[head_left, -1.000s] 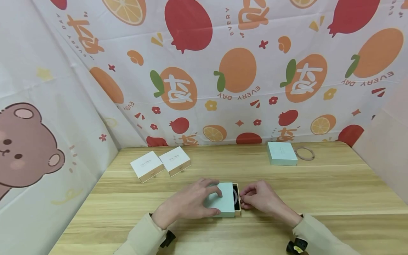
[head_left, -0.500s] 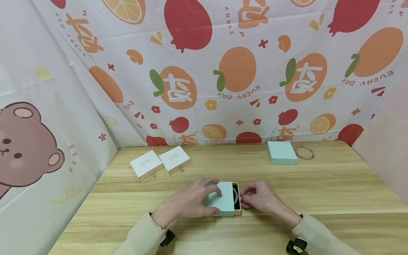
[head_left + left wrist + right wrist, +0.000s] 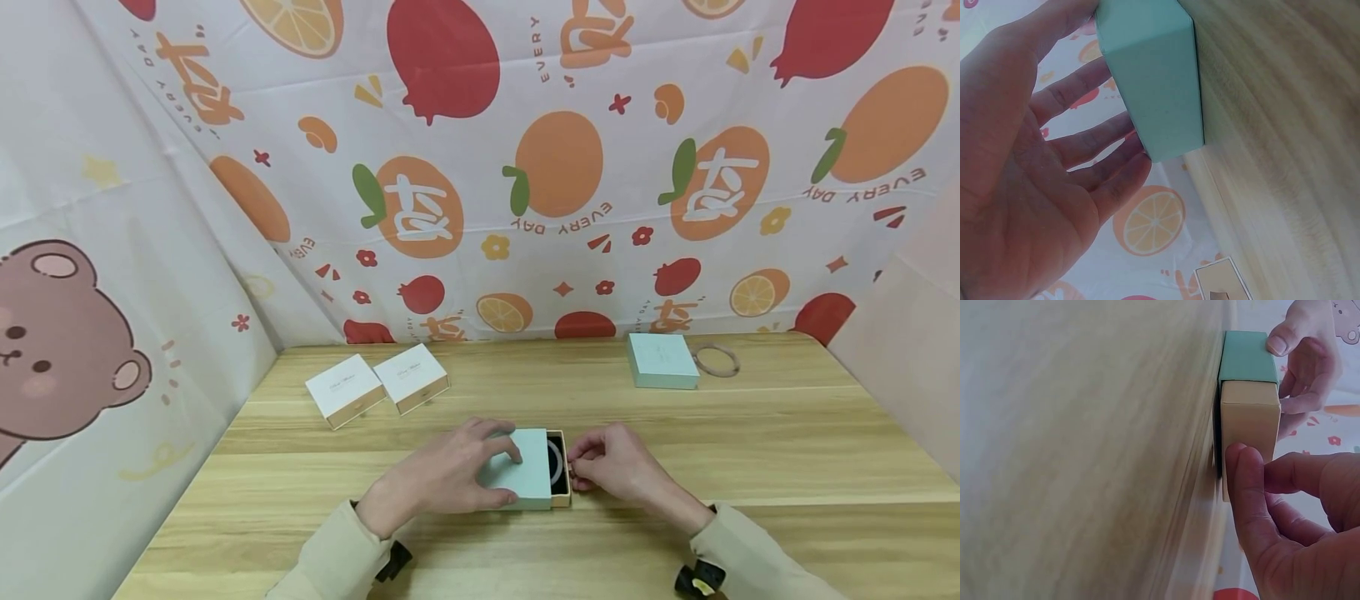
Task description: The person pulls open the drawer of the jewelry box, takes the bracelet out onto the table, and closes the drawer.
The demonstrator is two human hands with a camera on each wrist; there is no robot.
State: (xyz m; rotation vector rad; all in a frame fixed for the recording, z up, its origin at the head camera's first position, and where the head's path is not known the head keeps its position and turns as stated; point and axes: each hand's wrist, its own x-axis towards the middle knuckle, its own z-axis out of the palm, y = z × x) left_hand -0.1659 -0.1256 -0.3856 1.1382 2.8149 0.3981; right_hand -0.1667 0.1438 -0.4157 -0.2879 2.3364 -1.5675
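Note:
A mint-green drawer box (image 3: 534,475) lies on the table with its tan inner drawer (image 3: 1249,422) partly out on the right side. Inside the black-lined drawer, part of a pale grey ring-shaped bangle (image 3: 558,463) shows; the sleeve covers the rest. My left hand (image 3: 459,468) holds the sleeve from the left, thumb at the near edge, a bent finger above the top, other fingers along the far side. With thumb and fingertips, my right hand (image 3: 617,465) pinches at the middle of the drawer's end face. Whatever pull is between those fingertips is hidden.
Two white boxes (image 3: 345,389) with tan sides stand at the back left. Another mint-green box (image 3: 663,361) sits at the back right, beside a greyish-pink bangle (image 3: 717,361). Behind the wooden table (image 3: 787,450) hangs a fruit-print cloth (image 3: 480,250).
The drawer has slid slightly farther out to the right along with my right hand, so more of the bangle shows. My left hand has stayed in place on the sleeve.

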